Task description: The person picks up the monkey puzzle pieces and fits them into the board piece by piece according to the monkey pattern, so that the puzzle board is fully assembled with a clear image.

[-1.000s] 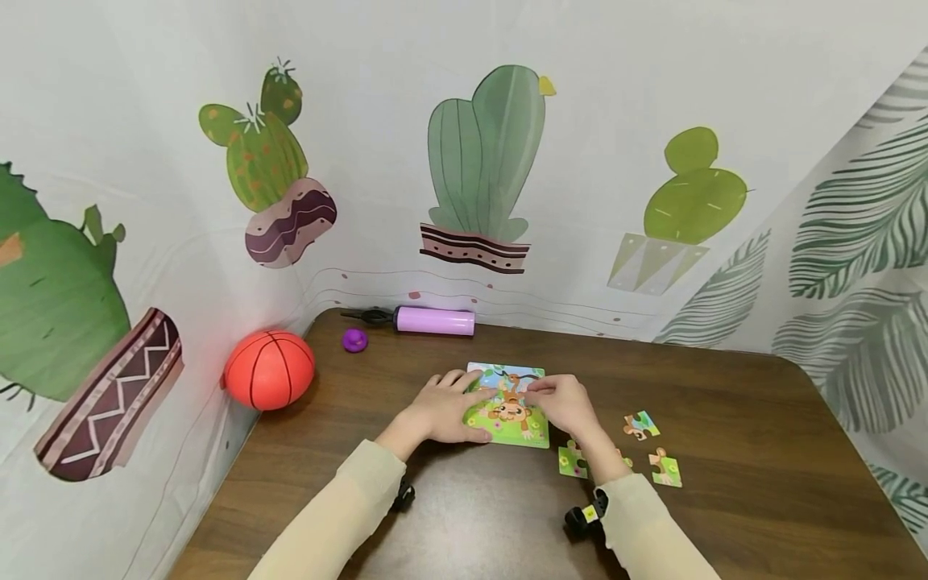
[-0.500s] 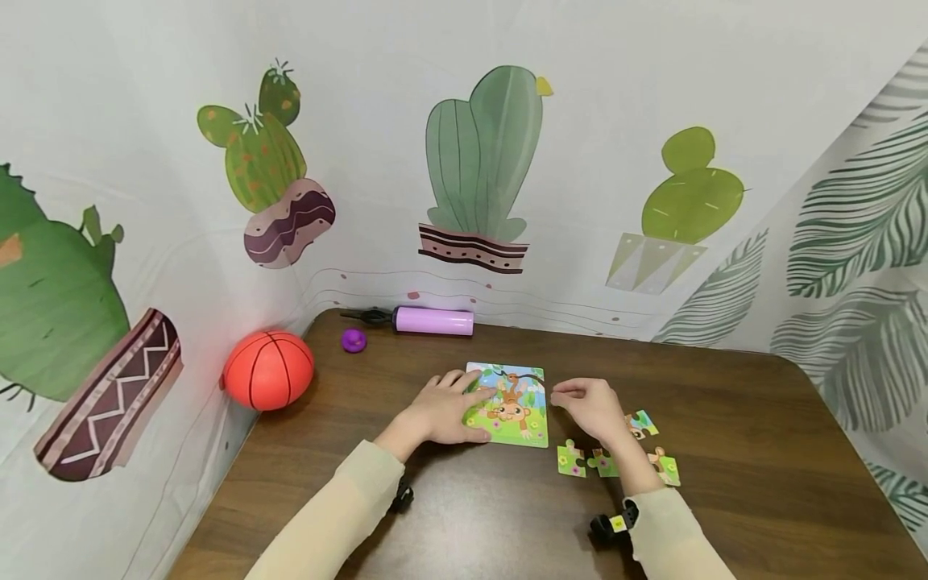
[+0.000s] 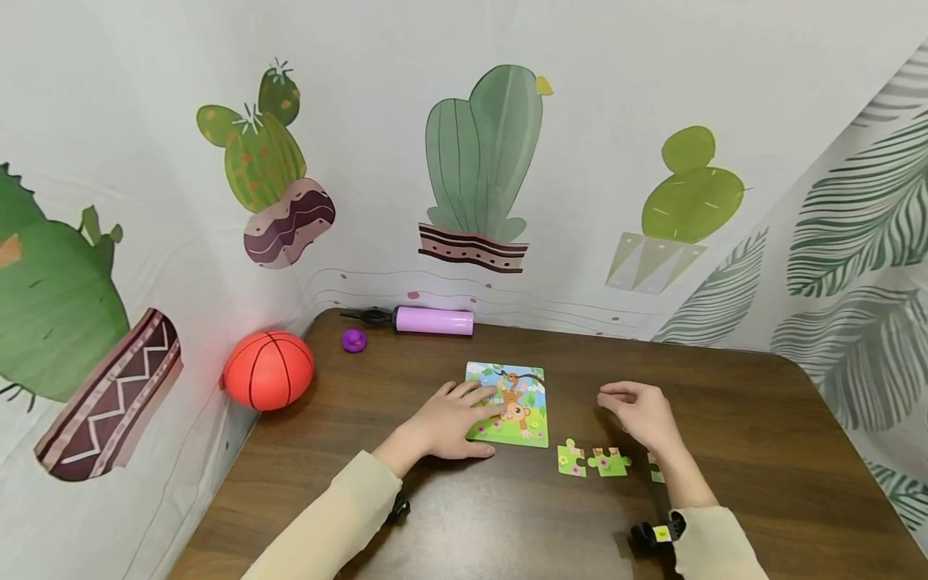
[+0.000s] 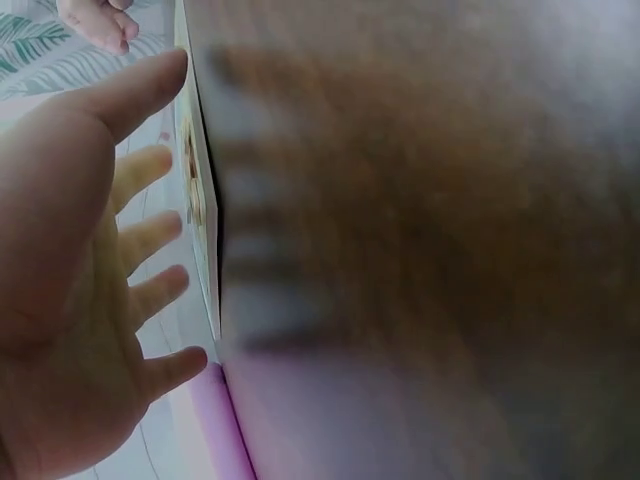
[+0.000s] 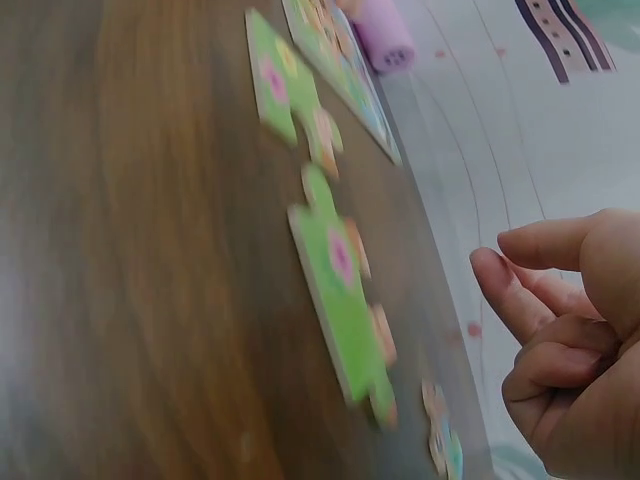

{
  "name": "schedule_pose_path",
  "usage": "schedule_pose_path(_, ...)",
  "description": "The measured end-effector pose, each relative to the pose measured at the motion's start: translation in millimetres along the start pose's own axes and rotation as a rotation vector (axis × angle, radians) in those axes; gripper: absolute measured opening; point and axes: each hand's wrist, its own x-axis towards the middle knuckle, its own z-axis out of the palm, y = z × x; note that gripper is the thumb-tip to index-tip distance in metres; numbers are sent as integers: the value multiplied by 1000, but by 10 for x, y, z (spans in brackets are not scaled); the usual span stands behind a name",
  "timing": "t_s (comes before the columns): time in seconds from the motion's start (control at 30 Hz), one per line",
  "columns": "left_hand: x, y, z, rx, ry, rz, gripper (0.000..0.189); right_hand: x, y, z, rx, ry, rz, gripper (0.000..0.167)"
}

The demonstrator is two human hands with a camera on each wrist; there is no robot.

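Green and blue, the monkey puzzle (image 3: 535, 428) lies below the frame's centre, the left hand (image 3: 448, 422) spread over its left side. Toward lower right lie loose pieces (image 3: 611, 462); right of centre, the right hand (image 3: 644, 412) curls loosely, thumb near forefinger. A red ball (image 3: 268, 370) sits left.

plain, long sleeves in a pale cream-beige are worn. soft creases are shown along the left sleeve (image 3: 326, 524), which is finished by an unpatterned cuff. the right sleeve (image 3: 718, 544) is made in the same pale tone, and its edge is slightly rippled. at the right wrist (image 3: 694, 493) a black strap (image 3: 677, 526) is worn, with a small, rounded black device (image 3: 644, 535) attached; a bright yellow label (image 3: 662, 533) is set between them, its print too small to be read. a similar black fitting (image 3: 399, 507) is partly hidden by the left sleeve. the hands (image 3: 449, 420) are bare.
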Motion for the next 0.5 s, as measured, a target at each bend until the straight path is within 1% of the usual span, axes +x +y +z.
schedule_pose_path(0.1,-16,19,-12,6,-16,1,74,-42,81,-107,-21,5,17,33)
schedule_pose_path(0.2,-18,25,-21,7,-23,-5,74,-74,169,-194,-74,30,9,34)
schedule_pose_path(0.3,-14,32,-37,0,-39,-17,75,-99,253,-266,-102,49,17,34)
schedule_pose_path(0.5,-1,51,-64,-14,-61,-34,75,-136,374,-374,-163,47,36,36)
